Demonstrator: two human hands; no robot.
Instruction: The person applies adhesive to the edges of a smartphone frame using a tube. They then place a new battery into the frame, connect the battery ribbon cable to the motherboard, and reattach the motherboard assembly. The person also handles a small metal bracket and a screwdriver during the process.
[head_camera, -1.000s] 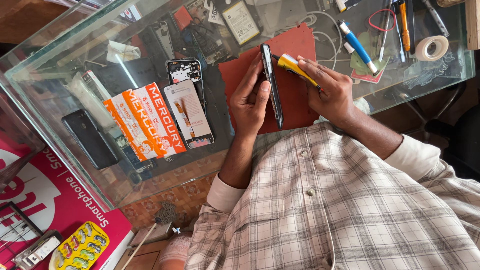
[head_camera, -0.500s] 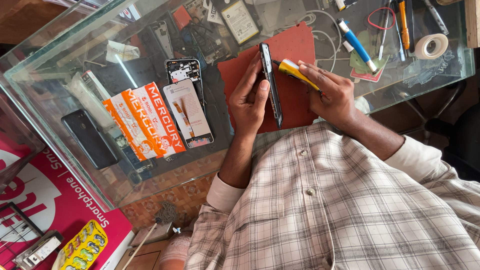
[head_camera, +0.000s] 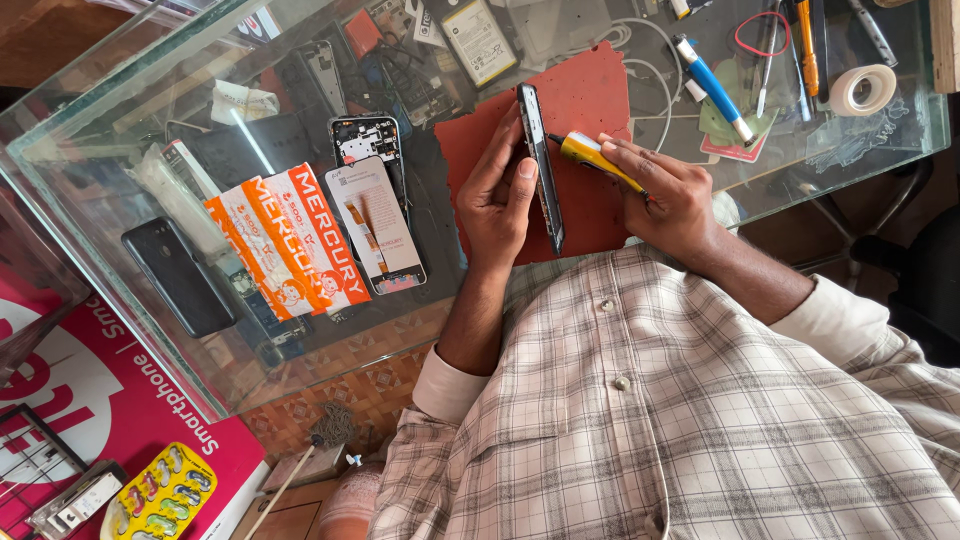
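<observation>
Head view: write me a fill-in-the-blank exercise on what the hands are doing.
1. The left hand holds a phone on its ____.
2. The right hand holds a screwdriver with a ____ handle.
3. Under the phone lies a ____ mat.
4. The roll of tape lies on the ____ table.

Missing words: edge; yellow; red; glass

Bright, even daylight, prob from upper left. Streaky white glare on glass tabletop (head_camera: 250, 140). Soft shadows only. Sharp mid-frame, no motion blur, slight wide-angle stretch at edges, corners dimmer.
</observation>
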